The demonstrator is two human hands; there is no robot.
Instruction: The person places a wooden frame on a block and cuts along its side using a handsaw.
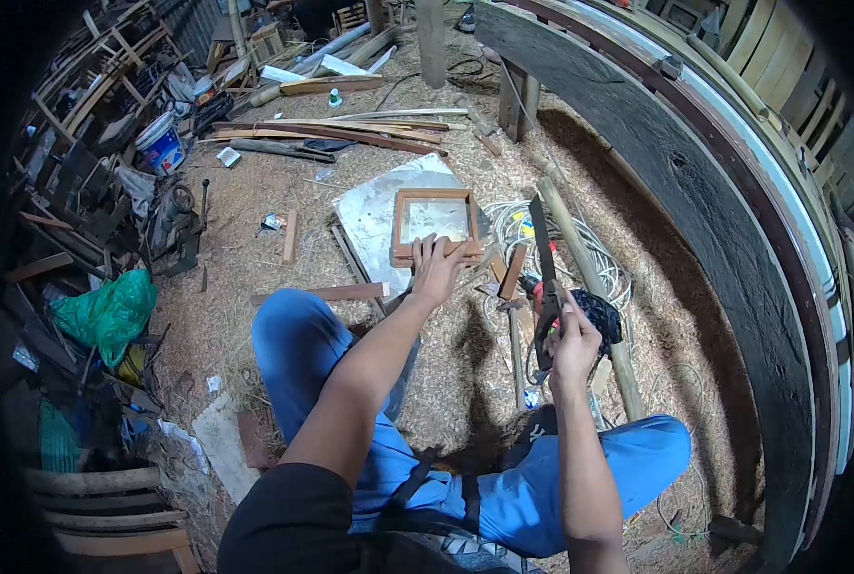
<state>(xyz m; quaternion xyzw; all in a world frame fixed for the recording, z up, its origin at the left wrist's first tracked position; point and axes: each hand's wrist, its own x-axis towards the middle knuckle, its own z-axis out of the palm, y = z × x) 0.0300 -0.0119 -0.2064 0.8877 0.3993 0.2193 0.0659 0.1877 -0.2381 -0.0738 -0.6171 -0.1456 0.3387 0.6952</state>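
My left hand (436, 270) is on the near rail of a small rectangular wooden frame (399, 218), its fingers bent over the rail and its thumb to the right. The frame lies on a scuffed metal-grey board (369, 212) on the ground. In my right hand (574, 346) is a handsaw (543, 244), held by its handle, with the dark blade pointing up and away from me. The saw is to the right of the frame, apart from it. Below the saw, a hammer (517, 349) lies beside a short wood offcut (512, 272).
Coiled pale cable (604, 251) and a long round pole (580, 249) lie to the right, near a black plastic bag (599, 318). A heavy dark beam (676, 158) curves along the right side. Wood strips (341, 134) are stacked ahead; a green bag (111, 311) sits left.
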